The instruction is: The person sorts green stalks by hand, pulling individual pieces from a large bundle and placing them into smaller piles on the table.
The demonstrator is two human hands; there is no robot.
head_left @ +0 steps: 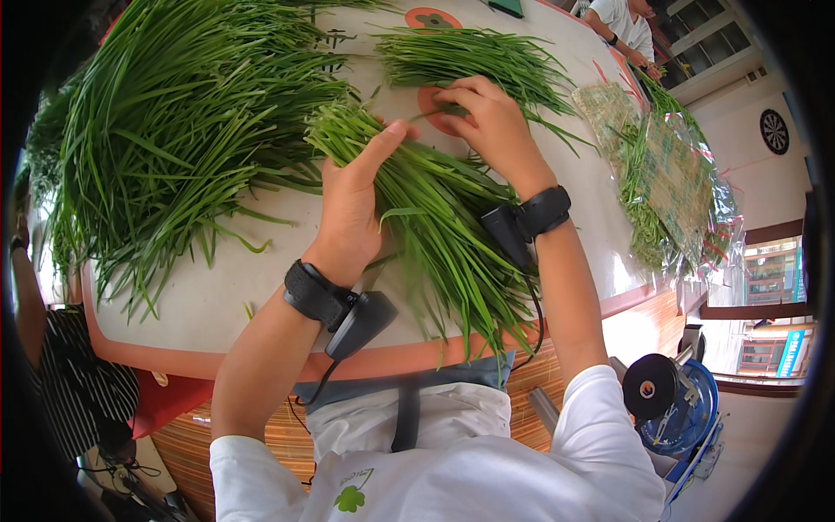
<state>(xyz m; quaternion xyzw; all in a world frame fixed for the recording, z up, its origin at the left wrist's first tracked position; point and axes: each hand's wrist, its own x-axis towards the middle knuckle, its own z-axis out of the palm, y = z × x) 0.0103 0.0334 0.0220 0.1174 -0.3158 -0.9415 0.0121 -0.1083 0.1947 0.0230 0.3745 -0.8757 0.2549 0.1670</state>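
A bunch of garlic chives (pixel 435 200) lies slantwise over the table, its pale cut ends at the upper left and its leaf tips toward the near edge. My left hand (pixel 352 204) is closed around this bunch near the cut ends, thumb on top. Just beyond the bunch, my right hand (pixel 491 122) is raised with thumb and fingers pinched on a thin green chive blade (pixel 428 114). A big heap of loose chives (pixel 191 130) spreads to the left of my left hand. Past my right hand lies another chive bunch (pixel 470 56).
The pale table (pixel 174 287) has an orange rim. On its right are plastic-wrapped chives with a woven mat (pixel 678 174). Another person (pixel 626 30) works at the far right; a striped garment (pixel 83 365) shows at left. A blue-wheeled device (pixel 687 409) stands at lower right.
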